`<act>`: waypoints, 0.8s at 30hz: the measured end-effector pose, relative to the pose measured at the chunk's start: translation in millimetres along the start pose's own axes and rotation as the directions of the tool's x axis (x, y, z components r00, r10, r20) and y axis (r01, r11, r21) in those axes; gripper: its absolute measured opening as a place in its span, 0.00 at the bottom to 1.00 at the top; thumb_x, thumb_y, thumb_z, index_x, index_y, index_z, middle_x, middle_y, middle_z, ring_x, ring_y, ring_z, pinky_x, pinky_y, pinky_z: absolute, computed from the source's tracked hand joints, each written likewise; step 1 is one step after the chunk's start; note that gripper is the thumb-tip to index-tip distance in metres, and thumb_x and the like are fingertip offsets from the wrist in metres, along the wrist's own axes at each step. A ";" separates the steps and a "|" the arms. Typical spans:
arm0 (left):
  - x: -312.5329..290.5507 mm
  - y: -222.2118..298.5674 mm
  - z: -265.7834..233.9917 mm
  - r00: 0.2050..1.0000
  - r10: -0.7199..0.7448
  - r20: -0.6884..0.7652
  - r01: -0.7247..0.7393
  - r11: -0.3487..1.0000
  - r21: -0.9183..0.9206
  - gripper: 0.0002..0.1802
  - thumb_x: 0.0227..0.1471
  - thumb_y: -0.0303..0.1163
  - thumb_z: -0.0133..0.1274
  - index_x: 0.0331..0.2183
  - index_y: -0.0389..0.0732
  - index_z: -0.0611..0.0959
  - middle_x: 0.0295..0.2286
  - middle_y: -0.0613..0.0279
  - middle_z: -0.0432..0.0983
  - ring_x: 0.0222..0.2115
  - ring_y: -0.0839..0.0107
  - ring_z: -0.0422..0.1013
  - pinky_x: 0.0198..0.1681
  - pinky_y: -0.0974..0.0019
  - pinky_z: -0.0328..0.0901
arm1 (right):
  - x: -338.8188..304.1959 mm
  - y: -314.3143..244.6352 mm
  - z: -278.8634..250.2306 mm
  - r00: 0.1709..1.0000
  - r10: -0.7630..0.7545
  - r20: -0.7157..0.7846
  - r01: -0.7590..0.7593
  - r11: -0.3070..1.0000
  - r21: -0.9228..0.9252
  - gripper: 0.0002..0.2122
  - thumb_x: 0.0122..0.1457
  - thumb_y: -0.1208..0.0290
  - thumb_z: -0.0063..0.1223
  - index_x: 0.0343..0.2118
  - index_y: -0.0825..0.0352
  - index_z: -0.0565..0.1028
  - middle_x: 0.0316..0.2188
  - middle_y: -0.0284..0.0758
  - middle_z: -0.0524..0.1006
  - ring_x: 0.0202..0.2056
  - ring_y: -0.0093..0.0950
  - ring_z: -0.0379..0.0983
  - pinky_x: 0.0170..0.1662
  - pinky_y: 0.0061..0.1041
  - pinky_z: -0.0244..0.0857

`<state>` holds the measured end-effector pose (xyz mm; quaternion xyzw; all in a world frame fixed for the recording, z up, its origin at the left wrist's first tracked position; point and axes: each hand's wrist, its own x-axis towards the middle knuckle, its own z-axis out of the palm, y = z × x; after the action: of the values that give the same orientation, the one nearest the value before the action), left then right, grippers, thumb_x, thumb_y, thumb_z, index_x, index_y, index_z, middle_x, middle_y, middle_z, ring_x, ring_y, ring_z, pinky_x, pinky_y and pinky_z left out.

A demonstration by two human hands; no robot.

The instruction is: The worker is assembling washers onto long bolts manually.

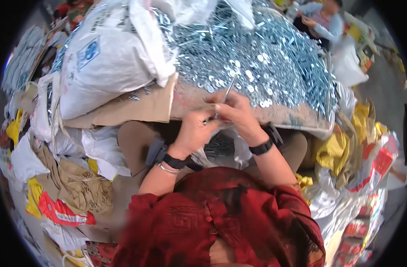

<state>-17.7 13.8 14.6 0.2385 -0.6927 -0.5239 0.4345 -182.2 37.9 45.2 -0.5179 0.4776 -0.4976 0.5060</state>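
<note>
A long, thin metal bolt (230, 88) slants up and to the right from the closed fingers of my right hand (240, 115). Close against it, my left hand (195, 130) is closed too, its fingertips near the bolt's lower end. A small dark ring shape shows at the left fingers; whether it is worn or held I cannot tell. Just beyond both hands, loose washers and small metal pieces (269, 91) cover the work table (190, 97). Long shiny bolts (312, 91) are heaped behind them and along the right side.
A full white woven sack (110, 66) rests on cardboard (152, 103) at the left of the table. Below my hands, an open plastic bag (242, 149) holds dark metal pieces. Yellow bags (334, 149) and brown sacks (79, 180) lie around. Another person (326, 20) sits at the far right.
</note>
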 end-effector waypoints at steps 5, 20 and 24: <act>-2.3 -1.4 -13.4 0.964 0.082 -0.252 -0.017 0.967 0.253 0.08 0.51 0.27 0.59 0.27 0.33 0.79 0.19 0.63 0.72 0.22 0.79 0.65 0.27 0.66 0.64 | -12.8 7.7 37.3 0.860 -0.504 -0.076 0.487 0.857 -0.166 0.18 0.64 0.64 0.50 0.49 0.74 0.75 0.48 0.40 0.76 0.50 0.29 0.71 0.55 0.28 0.62; -9.1 -6.0 12.1 0.997 0.043 0.064 -0.061 0.948 0.313 0.07 0.48 0.25 0.60 0.32 0.33 0.82 0.17 0.58 0.70 0.21 0.80 0.64 0.25 0.66 0.62 | -18.2 14.4 -10.6 0.944 -0.145 -0.297 0.130 0.989 -0.068 0.19 0.66 0.55 0.49 0.33 0.71 0.77 0.21 0.33 0.78 0.21 0.17 0.72 0.23 0.18 0.64; -10.4 -1.1 11.0 1.000 0.004 0.029 -0.016 0.913 0.407 0.09 0.49 0.27 0.61 0.33 0.34 0.82 0.18 0.52 0.69 0.19 0.73 0.62 0.24 0.65 0.62 | -18.3 -0.1 -14.1 0.946 -0.182 -0.270 0.068 0.922 -0.382 0.18 0.65 0.59 0.50 0.28 0.72 0.77 0.18 0.33 0.76 0.22 0.18 0.73 0.21 0.21 0.64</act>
<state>-21.9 27.3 9.2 0.3127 -0.7937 -0.3694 0.3685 -197.2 55.5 44.6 -0.5516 0.5991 -0.5038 0.2883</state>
